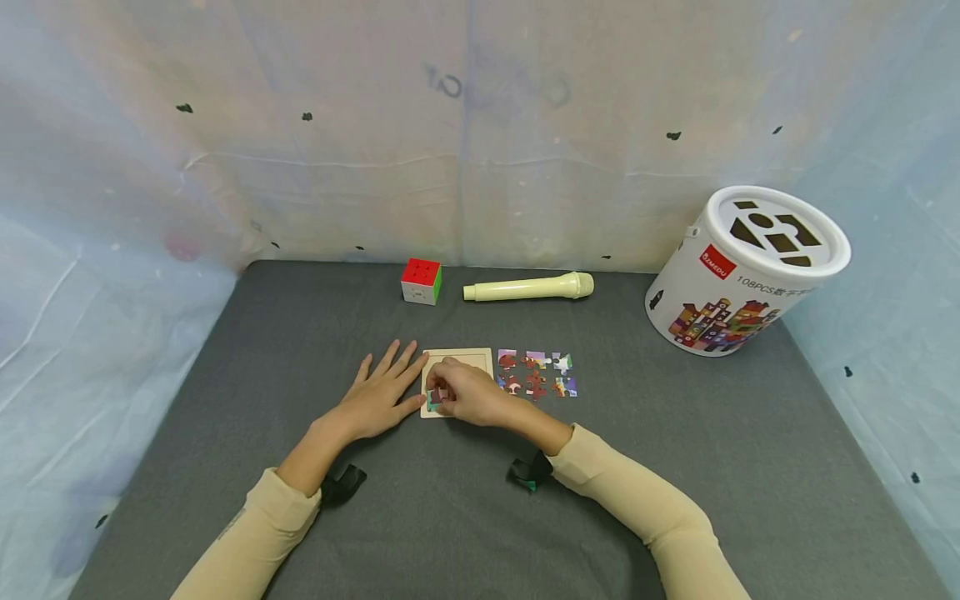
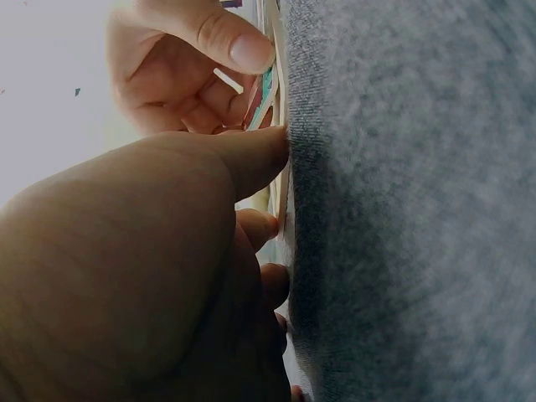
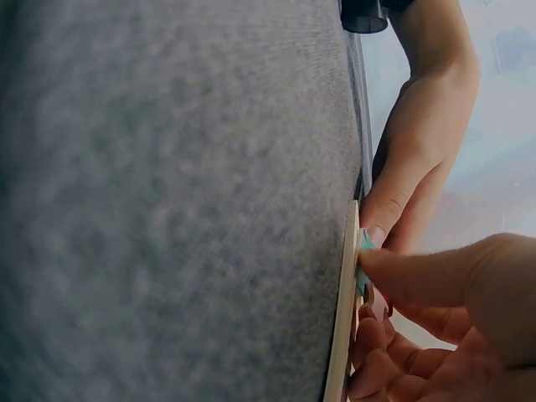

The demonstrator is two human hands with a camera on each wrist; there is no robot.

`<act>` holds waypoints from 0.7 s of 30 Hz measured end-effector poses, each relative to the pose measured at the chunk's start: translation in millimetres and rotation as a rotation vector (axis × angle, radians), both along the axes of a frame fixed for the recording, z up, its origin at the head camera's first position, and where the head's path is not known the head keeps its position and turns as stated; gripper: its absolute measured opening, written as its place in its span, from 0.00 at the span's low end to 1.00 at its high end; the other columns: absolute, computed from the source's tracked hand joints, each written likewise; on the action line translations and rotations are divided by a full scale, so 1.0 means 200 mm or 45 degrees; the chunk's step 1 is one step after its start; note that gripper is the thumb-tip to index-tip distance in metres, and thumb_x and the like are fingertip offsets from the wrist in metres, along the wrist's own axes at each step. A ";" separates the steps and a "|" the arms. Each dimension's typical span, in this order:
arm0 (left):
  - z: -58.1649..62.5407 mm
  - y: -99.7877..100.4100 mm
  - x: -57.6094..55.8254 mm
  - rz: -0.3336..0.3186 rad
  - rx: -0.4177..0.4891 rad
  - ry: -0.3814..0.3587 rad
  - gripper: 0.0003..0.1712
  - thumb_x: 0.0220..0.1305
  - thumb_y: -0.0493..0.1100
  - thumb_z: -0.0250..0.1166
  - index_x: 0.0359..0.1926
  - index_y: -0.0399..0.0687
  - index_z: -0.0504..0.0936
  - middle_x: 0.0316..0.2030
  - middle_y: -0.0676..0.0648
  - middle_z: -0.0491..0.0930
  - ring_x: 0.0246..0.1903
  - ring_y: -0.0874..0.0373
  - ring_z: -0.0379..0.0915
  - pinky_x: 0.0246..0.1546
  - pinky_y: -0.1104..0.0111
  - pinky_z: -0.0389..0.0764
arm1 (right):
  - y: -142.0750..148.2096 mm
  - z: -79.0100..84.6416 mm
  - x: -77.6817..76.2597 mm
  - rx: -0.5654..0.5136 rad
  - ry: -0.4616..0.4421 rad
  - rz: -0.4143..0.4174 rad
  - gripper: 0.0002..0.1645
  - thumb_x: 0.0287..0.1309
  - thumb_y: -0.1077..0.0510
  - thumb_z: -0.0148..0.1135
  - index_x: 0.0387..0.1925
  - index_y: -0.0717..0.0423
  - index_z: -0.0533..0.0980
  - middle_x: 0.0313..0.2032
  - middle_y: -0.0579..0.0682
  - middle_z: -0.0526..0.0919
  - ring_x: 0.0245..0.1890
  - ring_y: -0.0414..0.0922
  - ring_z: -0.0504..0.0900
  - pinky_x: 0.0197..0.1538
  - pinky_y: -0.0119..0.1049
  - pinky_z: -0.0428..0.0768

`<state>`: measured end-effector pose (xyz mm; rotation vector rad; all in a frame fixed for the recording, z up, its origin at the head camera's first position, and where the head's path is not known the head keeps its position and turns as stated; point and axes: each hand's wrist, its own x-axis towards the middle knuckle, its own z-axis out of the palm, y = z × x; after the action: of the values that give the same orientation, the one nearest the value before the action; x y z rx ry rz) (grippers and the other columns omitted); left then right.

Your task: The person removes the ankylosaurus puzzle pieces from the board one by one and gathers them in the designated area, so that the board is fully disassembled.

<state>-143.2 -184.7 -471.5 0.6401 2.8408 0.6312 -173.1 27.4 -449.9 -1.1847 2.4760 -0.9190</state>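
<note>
A shallow wooden puzzle tray [image 1: 480, 357] lies on the cloth in front of the person. The left hand [image 1: 381, 402] rests palm down with fingers spread, its thumb and fingertips right at the tray's left edge. Over the tray, the right hand [image 1: 471, 395] pinches a teal and dark red puzzle piece [image 1: 433, 402] at the lower left corner. In the right wrist view that teal piece [image 3: 366, 260] shows between thumb and fingers, close over the tray's wooden edge [image 3: 341, 327]. From the left wrist, the piece [image 2: 266, 84] appears tilted, partly hidden by the right thumb.
Several loose jigsaw pieces [image 1: 536, 385] lie right of the tray. Behind stand a Rubik's cube [image 1: 422, 282] and a pale yellow toy microphone [image 1: 525, 288]. A white bucket with shape holes in its lid [image 1: 738, 275] stands at the back right, near the curtain [image 1: 570, 192].
</note>
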 end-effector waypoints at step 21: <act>0.01 0.00 0.00 0.014 -0.029 0.000 0.41 0.74 0.57 0.56 0.78 0.46 0.53 0.77 0.39 0.46 0.76 0.38 0.33 0.68 0.34 0.35 | 0.03 -0.01 0.01 -0.075 -0.097 -0.012 0.05 0.67 0.69 0.58 0.42 0.59 0.74 0.34 0.50 0.80 0.31 0.41 0.74 0.36 0.32 0.73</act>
<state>-142.8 -184.2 -469.4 0.6216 2.8488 0.6000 -172.1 32.4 -452.3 -1.1353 2.4123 -1.0264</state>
